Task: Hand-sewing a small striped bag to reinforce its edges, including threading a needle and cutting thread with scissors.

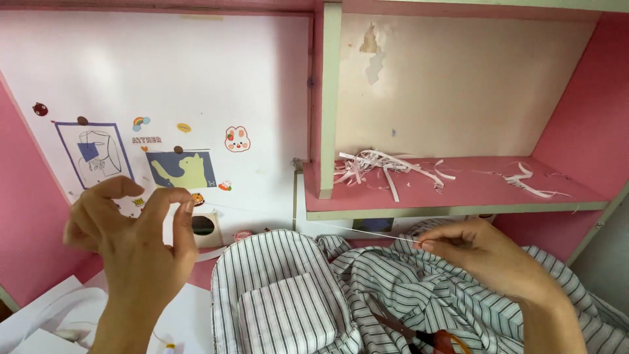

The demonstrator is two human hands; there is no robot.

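Note:
My left hand (134, 246) is raised at the left, thumb and forefinger pinched on one end of a thin white thread (314, 223). The thread runs taut to the right, where my right hand (488, 255) pinches its other end between thumb and forefinger. Below both hands lies a black-and-white striped shirt (406, 288), crumpled at the right. A striped fabric piece with a patch pocket (282, 308) lies flat at its left. Red-handled scissors (426, 335) rest on the shirt near the bottom edge, partly hidden in the folds.
A pink shelf (458, 196) behind holds white paper shreds (383, 167). A white back panel (170, 85) carries stickers and small pictures. White paper sheets (52, 321) lie at bottom left. A small white box with a round hole (204, 226) stands near the panel.

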